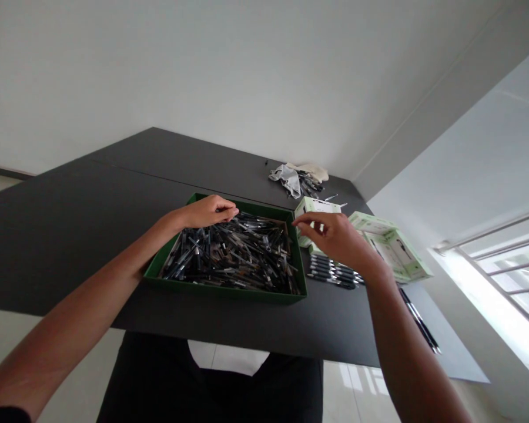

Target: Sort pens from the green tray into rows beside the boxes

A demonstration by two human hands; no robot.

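Note:
A shallow green box (229, 292) stands on the dark table, filled with a jumble of black and clear pens (242, 252). Over its back left part is my left hand (211, 211), thumb and fingers pressed together; whether anything is pinched there is hidden. My right hand (330, 234) hovers past the box's right rim, in front of a light green carton (316, 205). Its fingers are loosely bent and slightly apart, with nothing visible between them. Below that hand, black pens (330, 273) lie side by side in neat rows on the table, partly covered by my wrist.
An open light green carton (394, 249) lies at the right, beyond my right wrist. A few long black pens (418, 320) rest near the table's right side. Towards the wall are grey and cream cloths (286, 178) beside a loose heap of pens (309, 185).

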